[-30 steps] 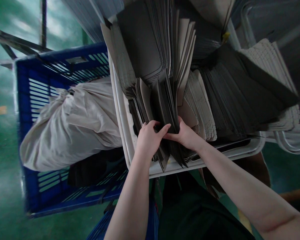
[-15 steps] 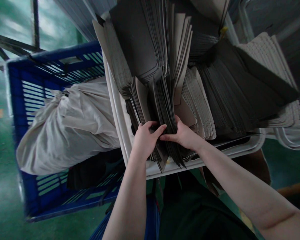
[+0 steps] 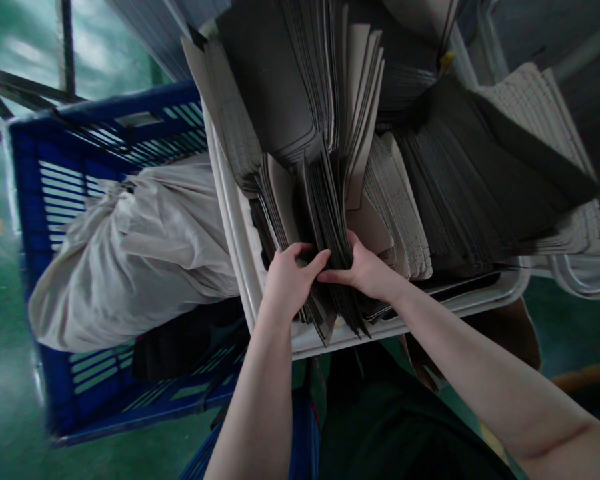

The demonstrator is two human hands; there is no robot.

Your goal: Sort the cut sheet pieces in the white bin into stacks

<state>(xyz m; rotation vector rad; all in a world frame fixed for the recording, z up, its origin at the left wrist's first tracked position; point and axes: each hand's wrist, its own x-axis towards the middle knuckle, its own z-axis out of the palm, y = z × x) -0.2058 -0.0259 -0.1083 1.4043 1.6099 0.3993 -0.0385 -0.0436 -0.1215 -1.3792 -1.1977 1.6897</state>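
Half-curled left hand (image 3: 289, 279) touches thin, dark-grey, rectangular card-like sheets (image 3: 327, 203), hold unclear; right hand (image 3: 370, 270) pinches them. Slackness might splay them.

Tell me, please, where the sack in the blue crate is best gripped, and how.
The sack is probably best gripped by its gathered neck, from above: the cloth bunches narrow there while its body spreads wide, and the walls of the crate hinder a sideways approach.
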